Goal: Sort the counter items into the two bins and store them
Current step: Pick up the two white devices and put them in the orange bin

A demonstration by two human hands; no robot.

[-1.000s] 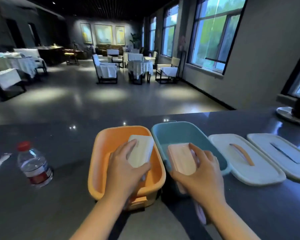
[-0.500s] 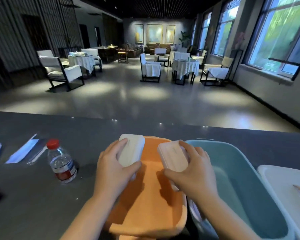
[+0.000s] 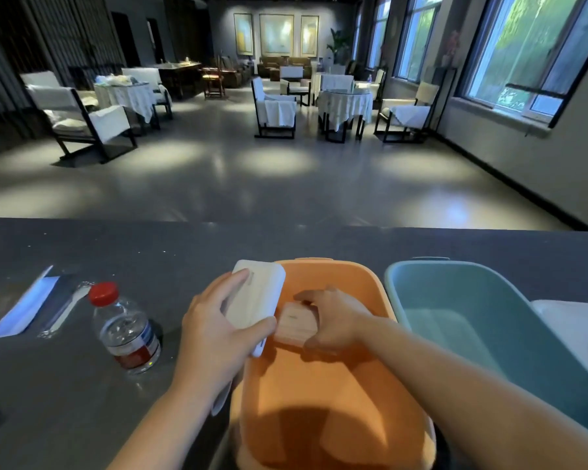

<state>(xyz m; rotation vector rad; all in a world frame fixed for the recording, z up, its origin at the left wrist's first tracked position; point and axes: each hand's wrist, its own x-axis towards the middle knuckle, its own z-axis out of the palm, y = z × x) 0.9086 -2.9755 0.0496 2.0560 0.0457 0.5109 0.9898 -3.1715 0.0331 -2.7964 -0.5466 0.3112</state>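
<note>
The right hand (image 3: pixel 333 320) has carried the pink case (image 3: pixel 294 325) from the teal bin (image 3: pixel 489 320) into the orange bin (image 3: pixel 336 395), fingers clamped on it. The left hand (image 3: pixel 214 337) grips the white case (image 3: pixel 257 300) at the orange bin's 10 o'clock rim. Judged: both cases go to one bin.

- A dark grey table (image 3: pixel 65 401) is seen in the foreground.
- Beyond the hands, a dim dining room is spread out, with white-covered chairs (image 3: pixel 82 120) and cloth-draped round tables (image 3: pixel 345 103) set on a glossy grey floor (image 3: pixel 286 184).
- Three framed paintings (image 3: pixel 276 33) are hung on the far wall.
- Tall windows (image 3: pixel 523 52) are set along the wall to the right of the hands.
</note>
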